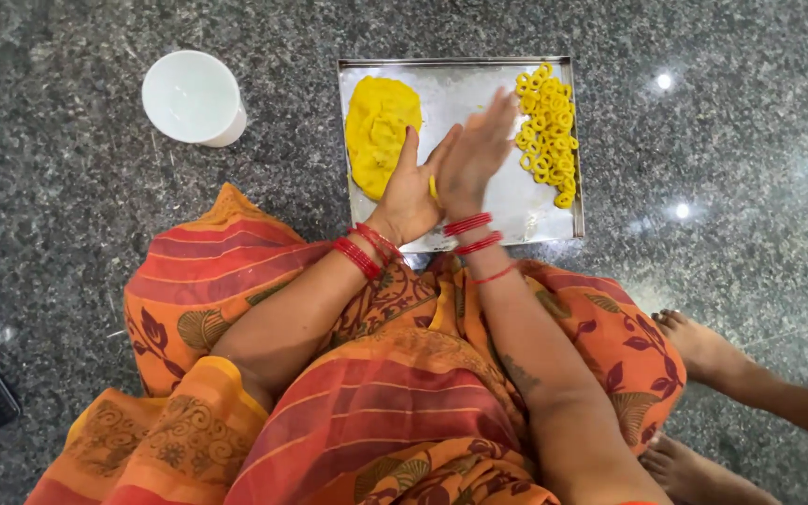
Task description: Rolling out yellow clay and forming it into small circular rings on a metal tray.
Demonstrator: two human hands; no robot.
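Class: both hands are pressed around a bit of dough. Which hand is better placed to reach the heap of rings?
Probably the right hand: it lies nearest the yellow rings, while the left hand sits beside the dough lump.

Floor [67, 215]: polished dark grey granite, speckled with lighter flecks, filling the whole view from above. Several small round white glints of overhead light [664, 81] reflect off its glossy surface, at upper right, at right centre and at far left. A faint straight seam runs across the stone at lower right. Illumination is bright and even, with soft shadows. No walls, windows or furniture appear.
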